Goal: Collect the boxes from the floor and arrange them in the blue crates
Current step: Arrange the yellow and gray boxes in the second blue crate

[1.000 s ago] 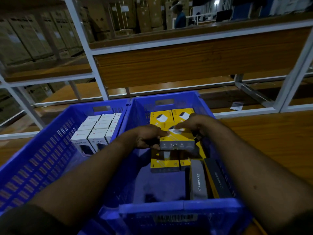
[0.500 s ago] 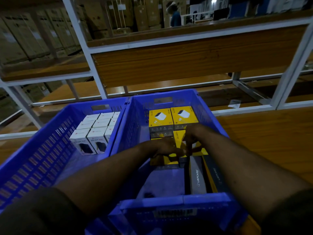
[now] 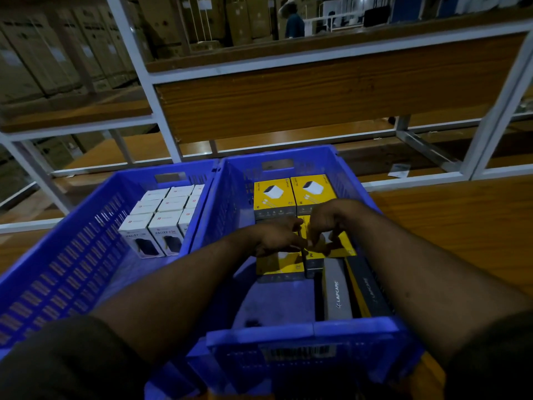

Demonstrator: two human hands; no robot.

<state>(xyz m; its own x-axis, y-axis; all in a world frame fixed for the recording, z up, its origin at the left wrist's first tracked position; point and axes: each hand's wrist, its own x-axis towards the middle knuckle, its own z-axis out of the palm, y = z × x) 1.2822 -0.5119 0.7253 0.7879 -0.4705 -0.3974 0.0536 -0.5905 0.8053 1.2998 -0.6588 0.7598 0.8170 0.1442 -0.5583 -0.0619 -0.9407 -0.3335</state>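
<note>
While both forearms reach down into the right blue plastic crate (image 3: 300,333), the left hand (image 3: 277,236) and the right hand (image 3: 327,223) meet over a yellow cardboard box printed with a white charger (image 3: 339,246), which lies in the second row, just nearer than two matching yellow boxes (image 3: 294,194) set side by side against the far wall. The right hand's fingers (image 3: 318,241) are curled down onto that box's top and left edge, seemingly pinching it; the left hand rests curled beside it, above another yellow box (image 3: 279,264), and whether it grips anything cannot be told. Such small retail cartons are judged light and stiff, with smooth printed faces that may slip and corners that could crush, so the opposite long sides look the safest hold. Near the boxes stand grey sleeves lettered LAPCARE (image 3: 337,293), tight along the right wall, leaving bare blue floor at the near left of this crate as the open room. The mesh walls stand high, so hands must come in from above. The left blue crate (image 3: 57,255), touching the right one, holds white upright boxes (image 3: 161,223) packed at its far right corner. Both crates sit on a wooden shelf (image 3: 461,226) framed in white metal.
</note>
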